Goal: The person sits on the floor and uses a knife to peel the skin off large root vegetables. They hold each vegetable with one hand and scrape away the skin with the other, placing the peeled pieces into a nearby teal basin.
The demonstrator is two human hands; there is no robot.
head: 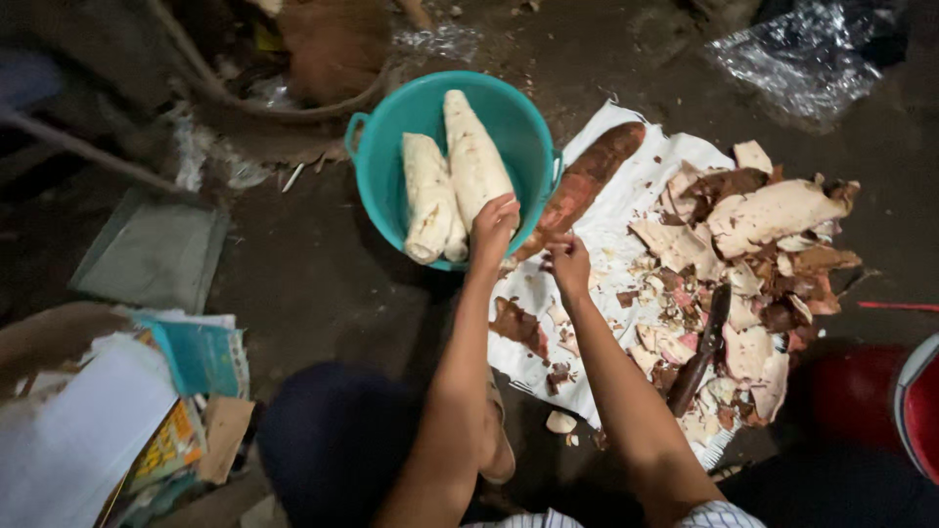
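Observation:
A teal plastic basin (377, 186) on the ground holds two peeled white cassava roots (430, 196). My left hand (494, 225) rests on the lower end of the longer peeled root (474, 156), fingers curled around it. My right hand (567, 262) hovers just right of it, over a white sack (626, 176), its fingertips near the lower end of an unpeeled brown cassava root (587, 181) that lies beside the basin. A dark-handled knife (702, 352) lies among the peels, apart from both hands.
A heap of brown and white cassava peels (763, 254) covers the right side of the sack. A red container (915, 401) stands at the right edge. Papers and booklets (147, 401) lie at lower left, a grey flat sheet (156, 249) beyond them, crumpled plastic (802, 59) top right.

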